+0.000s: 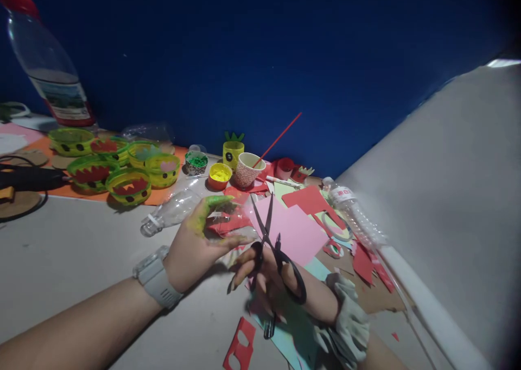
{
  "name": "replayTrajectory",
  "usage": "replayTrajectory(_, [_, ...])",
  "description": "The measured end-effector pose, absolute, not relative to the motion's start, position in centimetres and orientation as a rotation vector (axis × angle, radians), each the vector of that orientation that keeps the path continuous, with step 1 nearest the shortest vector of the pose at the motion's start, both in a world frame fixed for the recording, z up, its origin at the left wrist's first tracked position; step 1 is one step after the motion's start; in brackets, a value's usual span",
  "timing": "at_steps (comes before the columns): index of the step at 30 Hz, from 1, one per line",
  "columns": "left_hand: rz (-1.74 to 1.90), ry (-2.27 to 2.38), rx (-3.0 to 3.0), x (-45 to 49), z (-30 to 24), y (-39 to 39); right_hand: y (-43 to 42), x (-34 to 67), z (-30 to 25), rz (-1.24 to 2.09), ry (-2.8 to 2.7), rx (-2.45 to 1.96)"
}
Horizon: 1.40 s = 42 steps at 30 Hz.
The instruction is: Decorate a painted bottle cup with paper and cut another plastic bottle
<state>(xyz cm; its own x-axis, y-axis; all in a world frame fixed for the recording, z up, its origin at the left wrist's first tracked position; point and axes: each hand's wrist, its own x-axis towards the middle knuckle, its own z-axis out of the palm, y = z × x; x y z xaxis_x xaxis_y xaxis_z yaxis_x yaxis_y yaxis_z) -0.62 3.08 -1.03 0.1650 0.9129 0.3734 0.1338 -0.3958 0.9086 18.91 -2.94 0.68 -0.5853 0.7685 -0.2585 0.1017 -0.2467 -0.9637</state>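
Observation:
My left hand, with green and yellow paint on its fingers and thumb, is curved around a clear plastic piece. Its outline is hard to make out against the papers behind. In my right hand is a pair of black scissors, blades apart and pointing up, beside the plastic. A dark pen also passes through the right hand, its tip showing by the scissors' handle. Beyond both hands lies pink paper. A red paper strip with cut-out holes lies just below them.
Several green-yellow plastic cups with faces stand on orange paper at the left. A clear bottle lies near my left hand. Behind stand a paper cup with a red stick and a yellow-filled bowl. Another bottle lies along the right wall.

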Motion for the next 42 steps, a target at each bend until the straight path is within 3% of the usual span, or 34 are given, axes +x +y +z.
replayTrajectory(23, [1.316, 0.817, 1.922, -0.5, -1.8, 1.9, -3.0, 18.2, 2.3, 1.399, -1.791, -1.355])
replayTrajectory(42, [1.32, 0.833, 1.621, 0.0, -1.7, 2.1, -2.8, 18.2, 0.7, 1.218, -1.666, -1.663])
